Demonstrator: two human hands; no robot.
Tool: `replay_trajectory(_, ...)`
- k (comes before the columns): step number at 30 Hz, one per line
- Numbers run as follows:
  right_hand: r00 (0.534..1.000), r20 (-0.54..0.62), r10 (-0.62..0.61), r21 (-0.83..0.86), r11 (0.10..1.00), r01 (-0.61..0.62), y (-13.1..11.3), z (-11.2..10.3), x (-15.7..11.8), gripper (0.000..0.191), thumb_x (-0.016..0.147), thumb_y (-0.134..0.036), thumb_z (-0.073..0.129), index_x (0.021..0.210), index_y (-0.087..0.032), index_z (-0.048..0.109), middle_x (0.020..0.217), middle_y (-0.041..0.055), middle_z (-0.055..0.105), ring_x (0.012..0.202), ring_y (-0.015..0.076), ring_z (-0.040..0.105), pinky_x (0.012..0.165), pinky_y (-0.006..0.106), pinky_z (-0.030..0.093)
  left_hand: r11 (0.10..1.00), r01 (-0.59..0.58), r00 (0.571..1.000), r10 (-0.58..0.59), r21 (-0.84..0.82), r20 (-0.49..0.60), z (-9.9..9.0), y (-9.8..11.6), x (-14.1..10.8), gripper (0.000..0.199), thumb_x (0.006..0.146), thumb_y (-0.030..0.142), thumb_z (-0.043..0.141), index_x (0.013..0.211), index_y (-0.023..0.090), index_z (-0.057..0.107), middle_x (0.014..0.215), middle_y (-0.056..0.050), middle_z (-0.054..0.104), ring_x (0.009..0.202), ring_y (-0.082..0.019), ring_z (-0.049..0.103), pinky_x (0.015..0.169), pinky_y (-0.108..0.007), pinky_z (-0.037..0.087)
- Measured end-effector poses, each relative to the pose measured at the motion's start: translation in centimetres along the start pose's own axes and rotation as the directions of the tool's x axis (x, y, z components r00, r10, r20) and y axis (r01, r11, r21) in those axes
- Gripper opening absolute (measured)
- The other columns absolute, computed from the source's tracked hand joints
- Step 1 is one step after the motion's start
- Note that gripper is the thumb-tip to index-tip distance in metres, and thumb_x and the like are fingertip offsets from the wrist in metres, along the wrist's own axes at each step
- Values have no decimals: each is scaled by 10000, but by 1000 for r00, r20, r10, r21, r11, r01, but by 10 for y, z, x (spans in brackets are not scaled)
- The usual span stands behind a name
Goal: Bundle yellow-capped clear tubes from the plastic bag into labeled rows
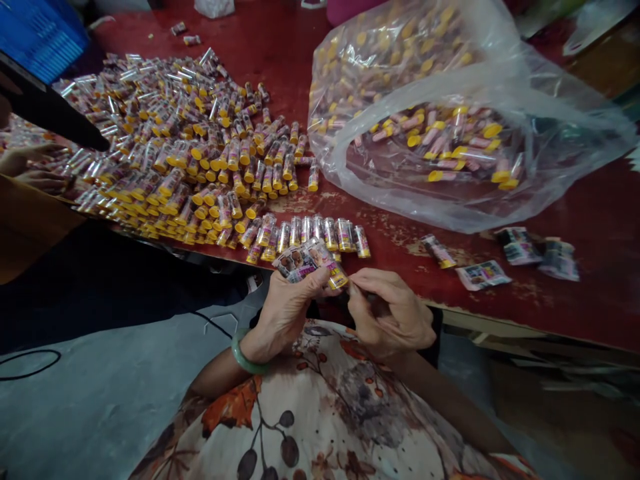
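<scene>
My left hand [287, 300], with a green bangle [245, 353] at the wrist, holds a clear tube with a yellow cap [327, 263] and a printed packet [295, 262] beside it. The thumb presses on them. My right hand [393, 310] is pinched near the tube's capped end; what its fingertips hold, if anything, is too small to make out. Just beyond my hands, several similar tubes [317, 230] stand in a row at the table's edge. One tube [438, 251] and several packets, one of them flat [483, 275], lie to the right.
A large heap of yellow-capped tubes [200, 147] covers the left of the red table [280, 60]. An open clear plastic bag [430, 80] of tubes lies at the back right. Another person's hand [37, 167] is at the far left, near a blue basket [45, 33].
</scene>
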State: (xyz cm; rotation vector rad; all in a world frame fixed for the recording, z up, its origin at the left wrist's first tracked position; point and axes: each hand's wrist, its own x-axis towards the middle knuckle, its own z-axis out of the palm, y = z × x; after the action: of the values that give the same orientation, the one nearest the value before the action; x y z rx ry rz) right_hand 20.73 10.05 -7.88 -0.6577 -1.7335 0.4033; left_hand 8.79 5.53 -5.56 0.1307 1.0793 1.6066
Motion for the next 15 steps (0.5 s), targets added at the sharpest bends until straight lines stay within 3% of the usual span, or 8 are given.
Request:
replay_trajectory(6,997,72,23,13,1000,-24,1,-1,2,365,740,-43,643,1066,-208,640,940,75,677,760,185,663,611,298,567,1000,-18,999,18,1,29,-1,0,0,260,627,251,845,839,157,729,803,-20,717,682,-134,664,649,-257,577)
replay_trajectory(15,989,57,-136,-48,989,139,4,2,3,322,763,25,633,1033,-148,666,903,98,700,782,177,686,657,269,566,1000,-18,999,18,8,31,-2,0,2,288,606,255,854,836,159,711,813,-9,714,693,-124,656,640,-239,565)
